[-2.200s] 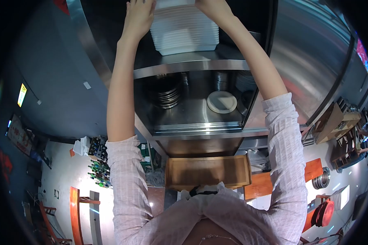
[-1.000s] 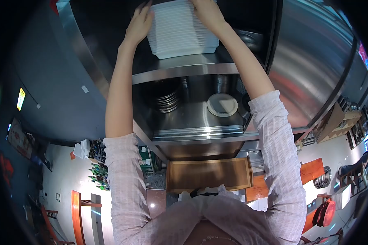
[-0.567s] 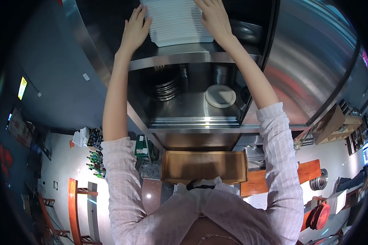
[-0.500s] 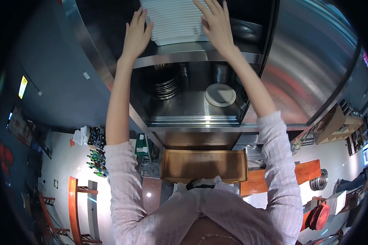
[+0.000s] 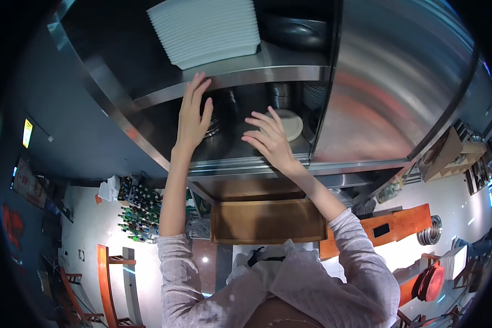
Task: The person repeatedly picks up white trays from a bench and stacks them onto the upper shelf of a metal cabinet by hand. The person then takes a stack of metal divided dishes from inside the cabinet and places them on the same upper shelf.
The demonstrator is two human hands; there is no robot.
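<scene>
A tall stack of white rectangular trays stands on the upper steel shelf of a cabinet. My left hand is raised just below the stack's front edge, fingers stretched, holding nothing. Lower and to the right, my right hand hangs in the air with its fingers spread and nothing in it. Behind it, a round white plate lies on the lower shelf, partly covered from view. Dark stacked plates are mostly hidden behind my left hand.
A dark bowl sits right of the stack. Below the cabinet is a wooden tray. Green bottles stand on the floor at the left. An orange bench with a phone is at the right.
Both hands have come away from the tray stack and moved down towards me, the right one further. The view has shifted, so the stack appears further left.
</scene>
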